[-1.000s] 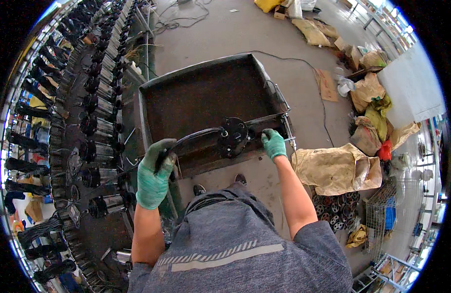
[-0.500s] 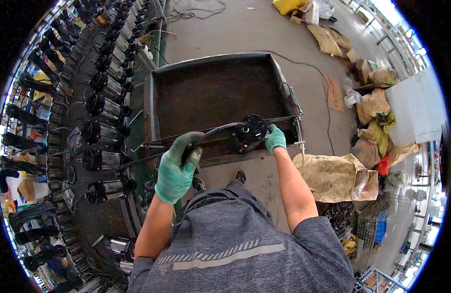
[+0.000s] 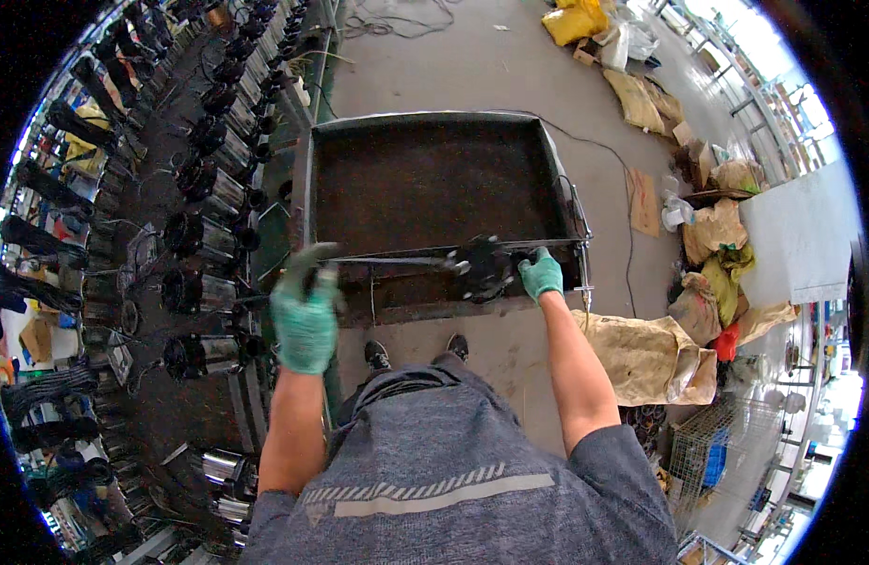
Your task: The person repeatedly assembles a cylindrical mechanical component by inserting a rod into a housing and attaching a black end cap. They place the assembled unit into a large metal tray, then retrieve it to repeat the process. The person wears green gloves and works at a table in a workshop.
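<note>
In the head view, the round black metal part with small fittings (image 3: 483, 270), blurred, lies immediately left of the fingertips of the right hand in its green knit glove (image 3: 542, 273), which is much the nearer hand; the fingers curl toward its edge, but whether they grasp it I cannot tell. A thin dark strip, seemingly a black cable (image 3: 397, 261), stretches leftward from the part, roughly crosswise to the body, toward the left hand in a smudged green glove (image 3: 307, 315); blur hides whether that hand is closed on it. Ahead of both hands spreads a dark rectangular metal tray with raised walls (image 3: 434, 179). Left of the left hand stand rows of black-and-silver cylindrical motors (image 3: 207, 237); a crumpled tan sack (image 3: 642, 353) lies right of the right forearm.
</note>
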{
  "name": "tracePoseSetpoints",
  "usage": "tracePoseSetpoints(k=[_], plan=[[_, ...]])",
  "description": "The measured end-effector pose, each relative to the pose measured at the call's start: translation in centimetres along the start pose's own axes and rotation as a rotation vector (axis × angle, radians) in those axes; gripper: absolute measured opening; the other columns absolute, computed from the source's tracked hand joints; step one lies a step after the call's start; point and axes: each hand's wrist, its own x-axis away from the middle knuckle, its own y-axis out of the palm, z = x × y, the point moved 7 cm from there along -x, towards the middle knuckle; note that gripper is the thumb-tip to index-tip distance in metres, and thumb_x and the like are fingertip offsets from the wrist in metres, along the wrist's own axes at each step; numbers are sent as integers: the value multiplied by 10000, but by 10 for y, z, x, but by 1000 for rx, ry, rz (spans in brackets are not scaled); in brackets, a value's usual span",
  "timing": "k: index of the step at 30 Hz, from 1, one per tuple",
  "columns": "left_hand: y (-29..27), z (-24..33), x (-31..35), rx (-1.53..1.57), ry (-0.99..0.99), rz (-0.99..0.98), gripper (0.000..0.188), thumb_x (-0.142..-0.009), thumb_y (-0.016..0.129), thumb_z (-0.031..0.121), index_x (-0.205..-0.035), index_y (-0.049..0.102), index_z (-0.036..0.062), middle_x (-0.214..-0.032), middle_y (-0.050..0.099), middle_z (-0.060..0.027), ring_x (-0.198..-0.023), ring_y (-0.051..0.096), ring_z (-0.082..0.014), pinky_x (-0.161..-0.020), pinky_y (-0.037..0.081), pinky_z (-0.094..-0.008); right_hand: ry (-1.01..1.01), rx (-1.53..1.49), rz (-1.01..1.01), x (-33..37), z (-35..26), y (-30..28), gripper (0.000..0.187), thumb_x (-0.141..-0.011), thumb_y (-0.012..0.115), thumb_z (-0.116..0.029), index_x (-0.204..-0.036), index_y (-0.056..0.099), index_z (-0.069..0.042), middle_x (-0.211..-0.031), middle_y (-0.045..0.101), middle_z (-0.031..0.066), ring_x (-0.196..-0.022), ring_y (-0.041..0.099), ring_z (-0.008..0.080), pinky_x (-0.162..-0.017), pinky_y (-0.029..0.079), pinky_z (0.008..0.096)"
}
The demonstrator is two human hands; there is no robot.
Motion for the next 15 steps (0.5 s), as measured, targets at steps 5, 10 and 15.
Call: tracePoseSetpoints(k=[5,10,15], plan=[[-81,-77,-2,-56,-53,195,230,-947,612,40,-1166,682,56,-897,692,-65,-713,640,-150,-667,519,-299,-260,-66,-32,67,-103,-33,409,-819,742,-371,-1125,641,-119,-996,740,170,-926,707,378,-791,554,492],[-61,-105,15,-376,-22,113,224,-947,612,32,-1158,687,17,-1068,739,-119,-990,691,-236,-911,517,-332,-395,11,-12,105,-176,-11,448,-758,813,-384,-1076,631,-127,-915,730,147,-895,698,396,-746,551,497],[-80,-52,18,-20,-29,186,230,-975,607,21,-1184,683,81,-838,634,7,-568,499,-44,-508,404,-224,-311,-215,45,84,-121,-23,304,-862,698,-324,-1054,636,-96,-935,726,185,-890,701,400,-749,554,487]])
